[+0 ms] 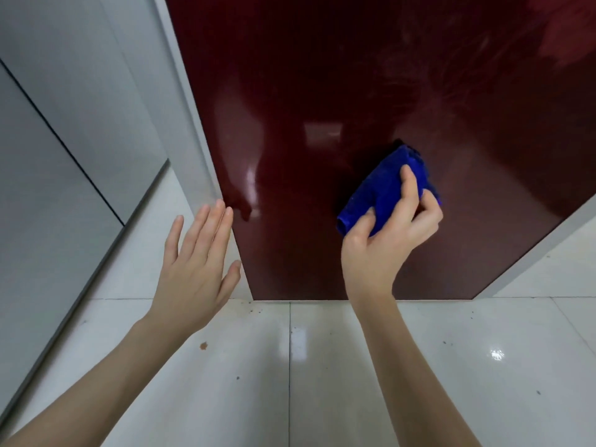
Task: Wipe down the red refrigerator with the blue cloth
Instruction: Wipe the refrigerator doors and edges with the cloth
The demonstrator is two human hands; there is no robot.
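The tiled floor (354, 366) below the refrigerator (322, 75) is speckled. The left hand (193, 269) hovers flat, fingers spread, at the refrigerator's left edge, holding nothing. The right hand (383, 243) grips the bunched blue cloth (383, 191) against its lower door. Streaks show higher up, so I judge much wiping is left.

Right hand (383, 243) gripping blue cloth (383, 188) against red refrigerator (322, 91), left hand (196, 269) spread open
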